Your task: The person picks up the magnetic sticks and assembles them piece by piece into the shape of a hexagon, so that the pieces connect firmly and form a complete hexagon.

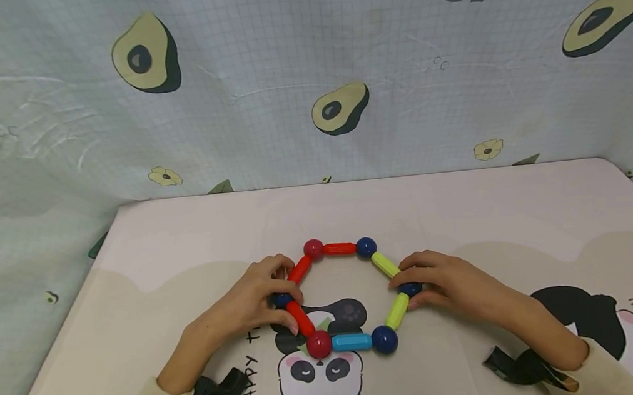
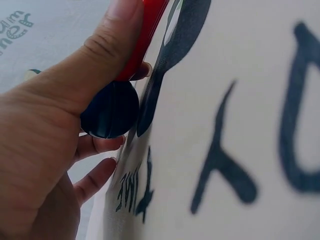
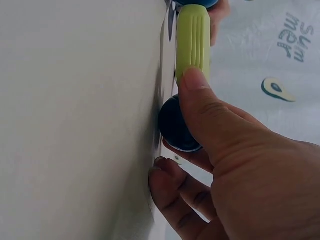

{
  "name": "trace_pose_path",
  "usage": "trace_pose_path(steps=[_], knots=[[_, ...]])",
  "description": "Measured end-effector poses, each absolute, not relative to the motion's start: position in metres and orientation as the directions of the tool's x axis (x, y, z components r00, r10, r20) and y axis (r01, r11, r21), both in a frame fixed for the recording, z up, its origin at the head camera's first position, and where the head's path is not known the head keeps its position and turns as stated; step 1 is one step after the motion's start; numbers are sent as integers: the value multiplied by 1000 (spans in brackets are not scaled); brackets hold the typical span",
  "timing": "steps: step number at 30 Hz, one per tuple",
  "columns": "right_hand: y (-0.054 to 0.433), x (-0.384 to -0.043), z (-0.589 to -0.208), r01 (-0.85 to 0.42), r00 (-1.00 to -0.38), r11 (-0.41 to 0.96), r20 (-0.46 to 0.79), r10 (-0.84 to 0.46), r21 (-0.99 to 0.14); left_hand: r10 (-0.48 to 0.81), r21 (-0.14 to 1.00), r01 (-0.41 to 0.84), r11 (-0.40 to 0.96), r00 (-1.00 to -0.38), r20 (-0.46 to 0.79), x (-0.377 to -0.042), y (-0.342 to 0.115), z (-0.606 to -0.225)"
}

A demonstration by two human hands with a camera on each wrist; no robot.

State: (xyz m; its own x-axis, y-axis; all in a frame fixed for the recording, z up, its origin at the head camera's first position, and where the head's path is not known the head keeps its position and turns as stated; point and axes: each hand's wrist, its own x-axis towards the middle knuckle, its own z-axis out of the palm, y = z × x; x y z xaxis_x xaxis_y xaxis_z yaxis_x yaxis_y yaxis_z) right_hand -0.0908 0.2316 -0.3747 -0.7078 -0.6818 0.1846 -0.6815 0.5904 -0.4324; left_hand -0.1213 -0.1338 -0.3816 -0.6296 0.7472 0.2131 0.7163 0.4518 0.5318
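A closed six-sided ring of toy magnetic building sticks and balls lies on the table between both hands. Red sticks (image 1: 340, 249) form its left and far sides, yellow-green sticks (image 1: 397, 311) its right side, and a light blue stick (image 1: 352, 342) the near side. Red balls (image 1: 319, 344) and dark blue balls (image 1: 385, 340) join the corners. At the left corner, my left hand (image 1: 259, 293) grips a dark blue ball (image 2: 112, 110), its thumb along a red stick. My right hand (image 1: 445, 280) holds the right-corner ball (image 3: 177, 125), thumb on a yellow-green stick (image 3: 193, 42).
The pale table cover (image 1: 184, 234) has a printed panda (image 1: 321, 379) and lettering under and near the ring. Another printed animal (image 1: 605, 329) lies by my right forearm. Behind the table hangs an avocado-patterned cloth (image 1: 258, 52). Black straps (image 1: 217, 391) circle both wrists.
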Motion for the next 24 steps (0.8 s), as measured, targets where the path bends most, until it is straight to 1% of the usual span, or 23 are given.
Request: trace_pose_path(steps=[10,19,24], knots=[[231,-93,-376,-645,-723,585,146,-675,-491,736,531,694,487,-653,178,-120,-133,-381],[232,-93,-376,-656,-713,571,158,-683,-493,742,538,701,468,-642,191,-121,-134,-382],[231,-93,-375,-662,-709,568,162,-686,-490,739,541,693,476,-649,180,-121,-134,-381]])
